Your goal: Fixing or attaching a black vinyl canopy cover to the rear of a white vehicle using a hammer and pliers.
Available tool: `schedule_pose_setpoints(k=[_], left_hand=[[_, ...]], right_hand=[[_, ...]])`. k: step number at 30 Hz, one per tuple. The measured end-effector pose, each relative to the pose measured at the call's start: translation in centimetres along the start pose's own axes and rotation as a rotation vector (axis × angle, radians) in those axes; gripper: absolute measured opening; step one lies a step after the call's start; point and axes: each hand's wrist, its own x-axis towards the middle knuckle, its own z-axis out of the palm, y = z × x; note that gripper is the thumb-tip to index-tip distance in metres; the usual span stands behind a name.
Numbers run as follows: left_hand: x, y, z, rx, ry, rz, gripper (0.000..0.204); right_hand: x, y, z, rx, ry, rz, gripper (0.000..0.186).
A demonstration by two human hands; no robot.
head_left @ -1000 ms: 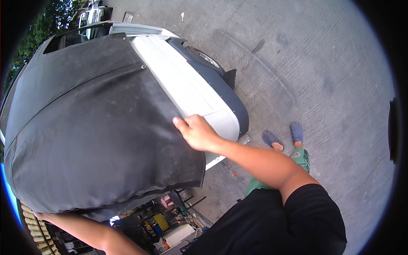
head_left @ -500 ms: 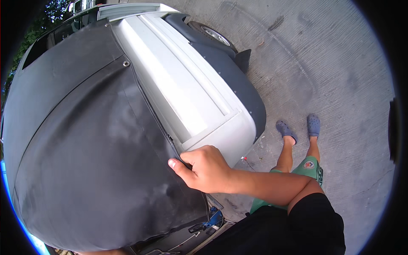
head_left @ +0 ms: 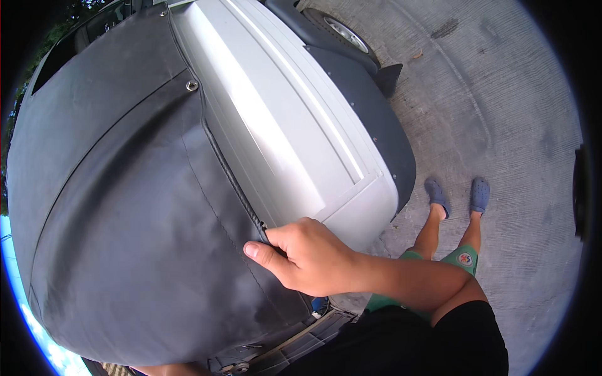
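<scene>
A large black vinyl cover (head_left: 144,225) with seams and a corded edge stretches over the back of a white vehicle. My right hand (head_left: 313,255) is closed on the cover's right edge near its lower corner, thumb on top and fingers curled under. At the bottom of the view, a strip of my left hand or forearm (head_left: 172,370) shows below the cover's lower edge; its fingers are hidden. A round metal snap (head_left: 192,86) sits at the cover's edge, further up from my right hand.
White bodywork (head_left: 288,119) with a dark grey fender (head_left: 370,119) runs beside the cover. Beyond are a wheel (head_left: 345,32) and a mud flap (head_left: 389,79). My clogs (head_left: 480,195) stand on grey concrete (head_left: 527,125). A compartment edge (head_left: 307,338) shows below the cover.
The view has shifted, so the vehicle and my legs sit further right. My right hand keeps its grip on the cover's edge. Less of the blue object under the cover's corner shows.
</scene>
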Motion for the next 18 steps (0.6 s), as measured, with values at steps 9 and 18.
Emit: schedule_pose_setpoints(k=[9, 18], left_hand=[[-1.4, -2.7, 0.6, -0.026, 0.055, -0.049, 0.042], [-2.7, -4.1, 1.3, -0.113, 0.046, -0.05, 0.041]], right_hand=[[0.1, 2.9, 0.9, -0.254, 0.266, -0.446, 0.048], [-0.4, 1.8, -0.6, -0.225, 0.167, -0.511, 0.049]])
